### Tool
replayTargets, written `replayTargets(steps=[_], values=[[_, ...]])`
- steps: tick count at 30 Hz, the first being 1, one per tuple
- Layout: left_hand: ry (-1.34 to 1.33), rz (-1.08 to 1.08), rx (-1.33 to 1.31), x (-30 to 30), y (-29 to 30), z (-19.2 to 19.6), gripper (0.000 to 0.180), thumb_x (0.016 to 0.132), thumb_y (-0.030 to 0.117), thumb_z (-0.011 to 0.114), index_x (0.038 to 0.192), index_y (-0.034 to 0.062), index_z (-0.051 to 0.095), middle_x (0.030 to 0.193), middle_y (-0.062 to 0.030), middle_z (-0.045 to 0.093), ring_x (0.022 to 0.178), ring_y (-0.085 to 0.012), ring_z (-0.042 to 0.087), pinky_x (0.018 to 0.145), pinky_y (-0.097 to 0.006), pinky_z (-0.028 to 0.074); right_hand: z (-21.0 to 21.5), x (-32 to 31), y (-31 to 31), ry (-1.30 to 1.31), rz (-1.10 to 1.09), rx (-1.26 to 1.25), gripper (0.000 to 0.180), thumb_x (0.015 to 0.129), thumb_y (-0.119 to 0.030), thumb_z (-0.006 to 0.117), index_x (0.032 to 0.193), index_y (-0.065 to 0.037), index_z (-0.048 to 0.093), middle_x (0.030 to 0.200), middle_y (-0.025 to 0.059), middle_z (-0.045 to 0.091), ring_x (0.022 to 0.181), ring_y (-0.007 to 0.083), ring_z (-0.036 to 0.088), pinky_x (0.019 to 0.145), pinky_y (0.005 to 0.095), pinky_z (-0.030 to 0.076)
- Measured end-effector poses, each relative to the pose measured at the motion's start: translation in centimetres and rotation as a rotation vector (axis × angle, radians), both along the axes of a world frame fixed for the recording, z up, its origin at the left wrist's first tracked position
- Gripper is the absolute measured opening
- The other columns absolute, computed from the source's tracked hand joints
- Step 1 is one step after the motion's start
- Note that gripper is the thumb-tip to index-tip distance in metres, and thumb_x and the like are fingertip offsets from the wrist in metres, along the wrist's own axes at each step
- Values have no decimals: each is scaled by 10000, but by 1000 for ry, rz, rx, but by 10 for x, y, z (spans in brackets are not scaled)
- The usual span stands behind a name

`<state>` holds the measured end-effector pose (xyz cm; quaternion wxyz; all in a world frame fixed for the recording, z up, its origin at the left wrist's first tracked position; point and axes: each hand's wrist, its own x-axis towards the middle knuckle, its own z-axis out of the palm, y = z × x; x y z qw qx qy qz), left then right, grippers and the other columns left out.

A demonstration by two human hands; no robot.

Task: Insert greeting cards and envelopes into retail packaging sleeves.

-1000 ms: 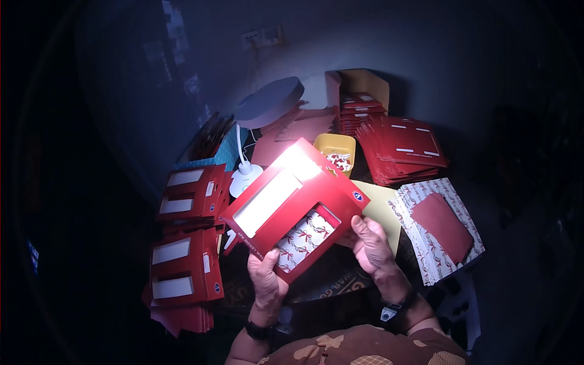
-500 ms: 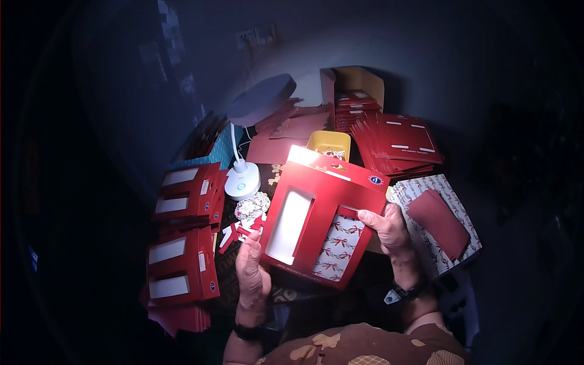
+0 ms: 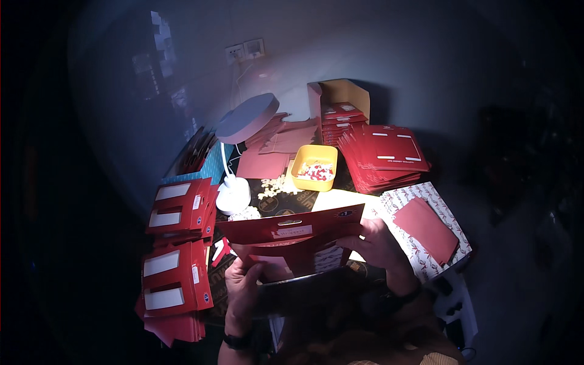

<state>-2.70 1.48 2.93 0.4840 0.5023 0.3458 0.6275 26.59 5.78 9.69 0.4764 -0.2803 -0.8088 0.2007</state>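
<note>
A red cardboard folder (image 3: pixel 322 221) with cut-out windows is tipped in front of me, so its hanging slot and header flap show and the windows look foreshortened. My left hand (image 3: pixel 242 285) grips its left side, thumb on the near face. At the right side my right hand (image 3: pixel 378 246) is closed on the edge, its fingers partly in shadow. White sheet with a leaf-and-bow print shows through one window. The folder's lower part is dark and hard to make out.
Red folders (image 3: pixel 171 277) are stacked at left, more folders (image 3: pixel 389 152) at back right. A white lamp (image 3: pixel 233 196) stands beside a yellow tub (image 3: pixel 302 180) of small red and white pieces. Patterned sheets (image 3: pixel 420 201) under a red piece (image 3: pixel 429 231) lie right; a cardboard box (image 3: pixel 353 91) stands behind.
The folder has tipped from facing me to nearly edge-on and come lower and nearer. Both hands have moved with it; the left hand now grips its side. The yellow tub is uncovered.
</note>
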Motion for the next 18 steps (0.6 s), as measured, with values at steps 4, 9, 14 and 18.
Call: replayTargets(steps=[4, 9, 14, 18], values=[[-19, -11, 8, -6, 2, -7, 226, 925, 104, 659, 1115, -17, 631, 971, -64, 711, 852, -113, 663, 795, -261, 522, 3, -1, -3, -7, -24, 50, 305, 858, -163, 702, 1133, -46, 640, 1009, 148, 679, 907, 313, 659, 805, 403, 513], [-30, -46, -21, -6, 0, -12, 263, 938, 52, 609, 1188, -29, 592, 1056, -75, 692, 952, -131, 652, 853, -269, 517, -36, -1, 22, -21, 63, -147, 334, 854, -156, 699, 1149, -23, 619, 1031, 172, 675, 908, 336, 658, 790, 412, 523], [20, -12, -117, 1, 3, -5, 262, 918, 2, 554, 1176, -27, 590, 1070, -88, 678, 950, -150, 655, 848, -284, 525, -47, -5, 33, -23, 87, -277, 275, 880, -28, 673, 1153, -9, 641, 1037, 80, 693, 968, 163, 637, 869, 341, 521], [-69, -27, -94, 1, 9, 1, 286, 937, 0, 521, 1217, -45, 557, 1102, -120, 665, 941, -175, 664, 846, -317, 538, -39, -12, 34, 376, 340, -664, 302, 949, -116, 635, 1209, 34, 597, 1078, 82, 689, 979, 150, 632, 883, 327, 525]])
